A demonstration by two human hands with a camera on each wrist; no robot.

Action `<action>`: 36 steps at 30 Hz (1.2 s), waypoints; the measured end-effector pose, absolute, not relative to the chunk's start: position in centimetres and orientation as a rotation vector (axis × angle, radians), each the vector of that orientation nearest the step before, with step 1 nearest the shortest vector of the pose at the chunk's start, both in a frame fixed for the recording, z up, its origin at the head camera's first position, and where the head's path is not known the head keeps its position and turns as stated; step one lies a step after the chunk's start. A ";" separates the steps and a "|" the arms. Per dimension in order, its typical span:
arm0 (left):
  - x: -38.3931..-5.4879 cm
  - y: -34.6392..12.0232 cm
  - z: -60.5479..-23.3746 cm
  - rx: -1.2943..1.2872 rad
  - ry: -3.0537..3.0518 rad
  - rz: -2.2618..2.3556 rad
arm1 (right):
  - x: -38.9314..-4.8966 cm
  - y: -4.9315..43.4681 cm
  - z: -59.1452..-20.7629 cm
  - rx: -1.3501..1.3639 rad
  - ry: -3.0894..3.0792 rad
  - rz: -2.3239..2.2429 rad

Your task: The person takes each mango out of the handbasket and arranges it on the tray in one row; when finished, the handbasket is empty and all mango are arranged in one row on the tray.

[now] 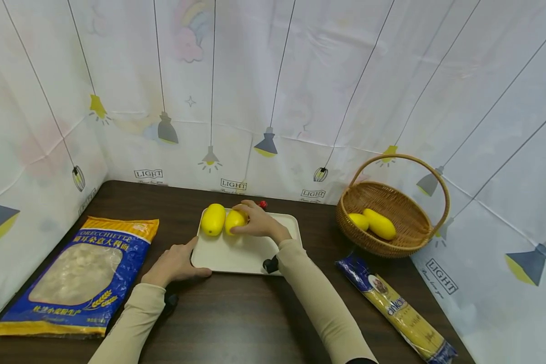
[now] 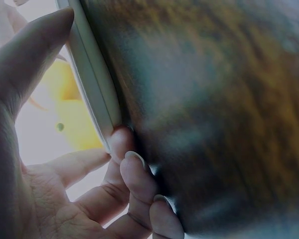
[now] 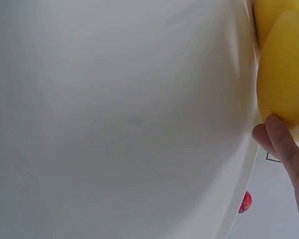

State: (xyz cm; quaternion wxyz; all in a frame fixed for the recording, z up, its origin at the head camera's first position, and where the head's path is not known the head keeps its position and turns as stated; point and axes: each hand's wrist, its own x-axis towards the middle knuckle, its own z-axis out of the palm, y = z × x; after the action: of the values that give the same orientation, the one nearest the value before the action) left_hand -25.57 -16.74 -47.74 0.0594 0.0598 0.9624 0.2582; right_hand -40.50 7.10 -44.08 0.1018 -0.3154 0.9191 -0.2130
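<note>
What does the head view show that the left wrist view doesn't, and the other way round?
Only the head view: the wicker basket holding yellow fruit, the blue-and-yellow bag and the long packet.

Only the left wrist view: the palm side of the left hand, with its curled fingertips close up.

Both: the tray and yellow fruit on it.

The tray looked like smooth plastic, the yellow fruit smooth with a soft shine. Wood grain with a dull sheen marked the table. The basket was rough woven wicker, the blue pasta bag glossy, crinkled plastic.
</note>
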 end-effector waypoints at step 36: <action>-25.8 -16.7 -47.9 0.179 2.909 0.773 | -41.3 7.2 -44.3 -0.864 2.694 -0.512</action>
State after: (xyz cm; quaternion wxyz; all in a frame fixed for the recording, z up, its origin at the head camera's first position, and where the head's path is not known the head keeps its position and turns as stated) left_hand -25.75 -16.74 -47.86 0.0631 0.0594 0.9628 0.2558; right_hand -41.31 7.24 -44.26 0.1330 -0.2980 0.9286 -0.1766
